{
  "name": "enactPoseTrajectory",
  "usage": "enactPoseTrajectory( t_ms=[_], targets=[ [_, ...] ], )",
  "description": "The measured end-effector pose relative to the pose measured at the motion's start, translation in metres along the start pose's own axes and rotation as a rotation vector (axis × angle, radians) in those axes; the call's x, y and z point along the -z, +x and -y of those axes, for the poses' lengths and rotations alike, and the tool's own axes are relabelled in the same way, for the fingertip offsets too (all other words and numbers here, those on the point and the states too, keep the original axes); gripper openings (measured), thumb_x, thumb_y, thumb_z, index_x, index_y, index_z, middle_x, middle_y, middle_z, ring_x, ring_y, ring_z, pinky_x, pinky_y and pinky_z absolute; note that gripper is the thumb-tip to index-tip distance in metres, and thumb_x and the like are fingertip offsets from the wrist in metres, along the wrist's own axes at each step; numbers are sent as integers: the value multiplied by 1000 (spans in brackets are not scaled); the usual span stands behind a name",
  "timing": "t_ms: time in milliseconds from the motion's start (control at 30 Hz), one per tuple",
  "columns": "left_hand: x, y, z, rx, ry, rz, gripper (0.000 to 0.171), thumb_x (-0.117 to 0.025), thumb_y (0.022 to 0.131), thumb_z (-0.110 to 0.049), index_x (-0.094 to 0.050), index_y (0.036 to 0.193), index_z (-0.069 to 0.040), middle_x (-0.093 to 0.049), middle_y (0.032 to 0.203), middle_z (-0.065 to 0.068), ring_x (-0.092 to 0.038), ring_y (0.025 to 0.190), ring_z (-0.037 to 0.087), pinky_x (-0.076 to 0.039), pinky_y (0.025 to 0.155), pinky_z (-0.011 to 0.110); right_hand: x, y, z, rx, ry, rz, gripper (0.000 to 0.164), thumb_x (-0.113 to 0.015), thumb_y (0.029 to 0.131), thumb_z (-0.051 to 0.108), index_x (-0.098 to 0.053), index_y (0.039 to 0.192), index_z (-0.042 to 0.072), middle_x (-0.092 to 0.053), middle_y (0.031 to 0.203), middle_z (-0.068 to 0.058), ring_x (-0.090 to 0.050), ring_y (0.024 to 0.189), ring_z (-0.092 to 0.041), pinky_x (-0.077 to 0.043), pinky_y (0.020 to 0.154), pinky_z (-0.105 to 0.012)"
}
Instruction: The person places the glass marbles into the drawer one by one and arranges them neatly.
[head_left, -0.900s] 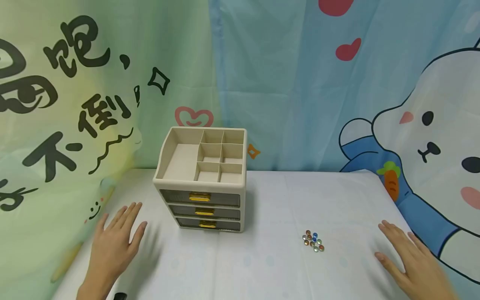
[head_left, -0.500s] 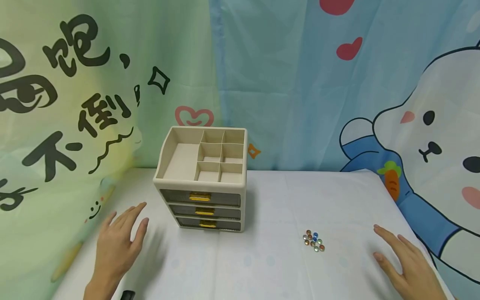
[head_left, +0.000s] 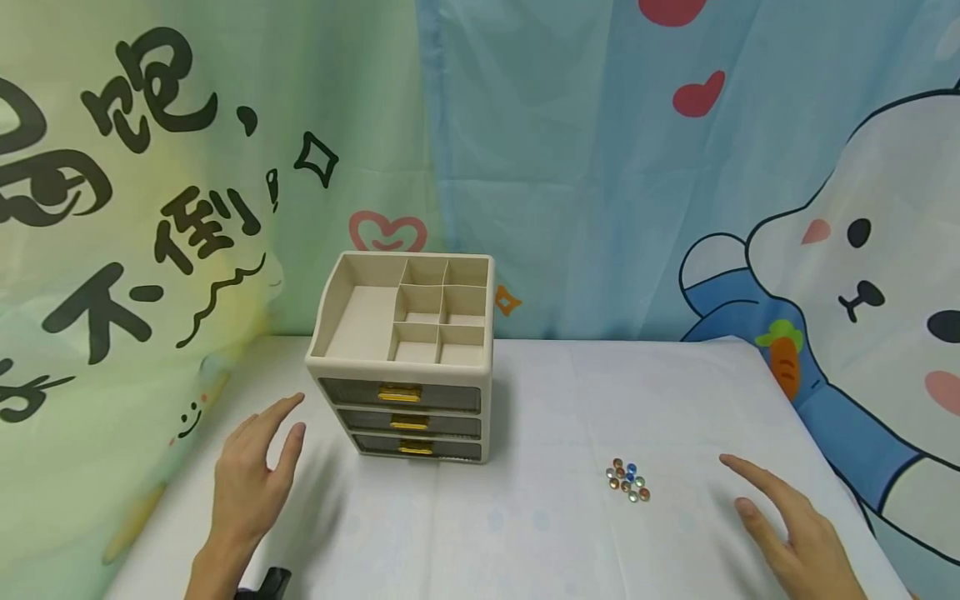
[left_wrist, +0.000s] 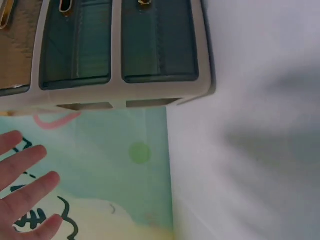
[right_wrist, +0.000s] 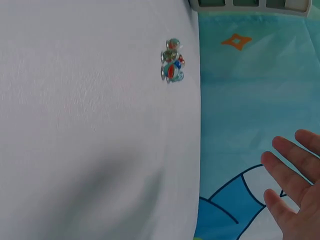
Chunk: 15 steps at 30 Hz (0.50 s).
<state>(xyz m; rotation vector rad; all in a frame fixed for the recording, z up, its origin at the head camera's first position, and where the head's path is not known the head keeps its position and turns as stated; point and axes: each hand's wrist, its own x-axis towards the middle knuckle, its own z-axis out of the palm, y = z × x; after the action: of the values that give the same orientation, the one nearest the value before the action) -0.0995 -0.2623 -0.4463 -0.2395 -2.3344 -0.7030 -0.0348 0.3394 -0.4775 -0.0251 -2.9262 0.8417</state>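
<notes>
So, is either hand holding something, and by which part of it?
Nothing is held: the left hand is apart from the drawer organizer, the right hand from the glass marbles.

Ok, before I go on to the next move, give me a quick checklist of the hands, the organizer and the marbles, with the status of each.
1. Left hand free: ok, it holds nothing and is apart from the organizer.
2. Right hand free: ok, it holds nothing and is not touching the marbles.
3. Marbles together: ok, in one small cluster on the white cloth, right of the organizer in the head view.
4. Drawers closed: ok, all three look pushed in.
5. Top compartments uncovered: ok, no lid over them.
6. Drawer contents known: cannot tell, the dark fronts hide too much.
</notes>
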Motion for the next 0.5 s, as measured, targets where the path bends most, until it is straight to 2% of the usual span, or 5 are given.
enactPoseTrajectory(
  t_ms=[167,300,367,467,500],
  targets=[
    [-5,3,0,24,-79,-33,41,-71,95,-5,-69,136,-13,-74,128,14,-68,121,18,-35,107,7,-4,-2,9,26,53,-25,47,-53,111,30,-47,153,10,-58,146,-26,-49,126,-48,-40,96,-77],
    [-8,7,-1,86,-183,-17,43,-73,96,-6,-68,138,-15,-73,131,14,-54,130,-12,-33,107,2,-7,-2,14,22,77,-15,45,-53,111,29,-48,153,12,-63,144,-22,-54,126,-34,-45,94,-73],
    [-9,10,-2,136,-236,5,45,-72,97,-6,-67,140,-17,-71,135,12,-51,130,-17,-35,107,3,-7,-2,16,28,87,-15,44,-53,111,29,-49,152,14,-65,142,-19,-57,127,-10,-53,100,-56],
    [-11,13,-4,212,-306,41,46,-71,99,-7,-64,143,-20,-69,140,7,-53,131,-14,-39,106,6,-7,-2,20,27,102,-2,42,-52,111,29,-50,151,17,-67,140,-13,-43,116,27,-54,93,-17],
    [-11,15,-5,237,-330,51,47,-70,99,-7,-63,143,-21,-68,141,6,-54,131,-12,-41,105,6,-8,-2,22,20,121,14,42,-52,111,30,-50,151,17,-67,140,-12,-34,114,33,-54,93,-17]
  ],
)
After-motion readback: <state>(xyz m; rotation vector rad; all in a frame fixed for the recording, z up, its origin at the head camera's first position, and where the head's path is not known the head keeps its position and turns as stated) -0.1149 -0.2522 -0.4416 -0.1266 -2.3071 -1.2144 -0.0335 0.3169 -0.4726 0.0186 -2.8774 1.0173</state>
